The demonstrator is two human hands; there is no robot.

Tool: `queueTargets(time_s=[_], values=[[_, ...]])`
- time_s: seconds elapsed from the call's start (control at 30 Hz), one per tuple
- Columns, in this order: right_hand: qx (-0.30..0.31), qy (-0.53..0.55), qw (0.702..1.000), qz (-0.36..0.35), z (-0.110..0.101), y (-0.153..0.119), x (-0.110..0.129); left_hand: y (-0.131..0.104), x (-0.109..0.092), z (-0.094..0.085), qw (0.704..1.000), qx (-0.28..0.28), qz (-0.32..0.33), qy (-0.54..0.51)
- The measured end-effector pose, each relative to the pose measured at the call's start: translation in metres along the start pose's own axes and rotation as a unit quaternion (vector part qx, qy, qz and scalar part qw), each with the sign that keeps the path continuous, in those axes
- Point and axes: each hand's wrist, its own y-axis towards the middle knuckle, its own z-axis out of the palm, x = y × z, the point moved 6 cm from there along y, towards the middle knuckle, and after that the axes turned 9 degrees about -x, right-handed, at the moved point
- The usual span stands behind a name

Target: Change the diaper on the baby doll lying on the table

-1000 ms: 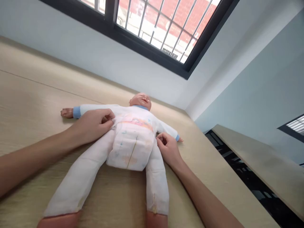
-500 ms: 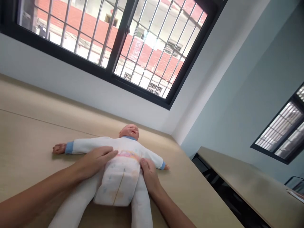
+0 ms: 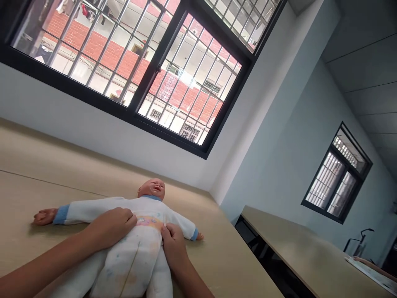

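Observation:
A baby doll [image 3: 111, 205] in a white suit with blue cuffs lies on its back on the wooden table [image 3: 223, 265], arms spread and head toward the window. Over its front lies a white diaper [image 3: 128, 263] with a coloured waistband and a yellow centre line. My left hand [image 3: 114, 225] is closed at the waistband's left corner, fingers curled. At the opposite corner my right hand [image 3: 174, 246] pinches the diaper's edge between thumb and fingers. The lower part of the doll's legs is cut off by the picture's bottom edge.
Behind the table rises a white wall [image 3: 93, 142] with a barred, dark-framed window [image 3: 133, 111]. To the right, beyond a gap, stands a second table [image 3: 279, 236]. Papers [image 3: 372, 273] lie on its far right end.
The view has tilted up and turned right, so the doll sits lower and further left. Both hands have curled more tightly at the diaper's waistband corners.

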Motion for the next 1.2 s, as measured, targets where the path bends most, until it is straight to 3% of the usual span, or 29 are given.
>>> queueTargets(time_s=[0.17,0.33,0.47,0.6,0.67,0.73,0.8,0.87,0.97,1.07,1.2], values=[[-0.028,-0.004,0.999,0.040,-0.010,-0.003,-0.008,-0.009,0.008,-0.008,1.000,0.017,-0.025,0.008],[-0.020,-0.010,0.997,0.077,-0.017,-0.009,-0.015,-0.011,0.022,-0.008,0.997,0.015,-0.035,-0.071],[-0.049,-0.138,0.989,0.030,-0.035,-0.005,-0.015,-0.011,0.026,-0.003,0.993,0.006,-0.027,-0.112],[-0.093,-0.325,0.941,0.012,-0.066,0.002,-0.012,-0.011,0.027,-0.003,0.993,-0.014,-0.032,-0.112],[-0.120,-0.323,0.938,-0.024,-0.076,0.004,-0.001,-0.011,0.027,-0.001,0.993,-0.014,-0.029,-0.111],[-0.130,-0.243,0.957,-0.088,-0.075,0.001,0.020,-0.012,0.027,0.000,0.994,-0.018,-0.027,-0.107],[-0.090,-0.135,0.974,-0.159,-0.062,-0.007,0.044,-0.012,0.026,0.000,0.994,-0.022,-0.024,-0.104],[0.007,-0.061,0.973,-0.221,-0.039,-0.019,0.067,-0.012,0.021,-0.002,0.995,-0.022,-0.019,-0.099],[0.135,-0.038,0.959,-0.247,-0.011,-0.037,0.083,-0.012,0.012,-0.008,0.998,-0.019,-0.002,-0.065],[0.149,-0.049,0.962,-0.224,-0.006,-0.041,0.081,-0.013,0.017,-0.017,0.999,-0.033,-0.008,-0.002],[0.138,-0.019,0.970,-0.200,-0.008,-0.040,0.072,-0.022,0.050,-0.033,0.993,-0.070,-0.076,0.049]])
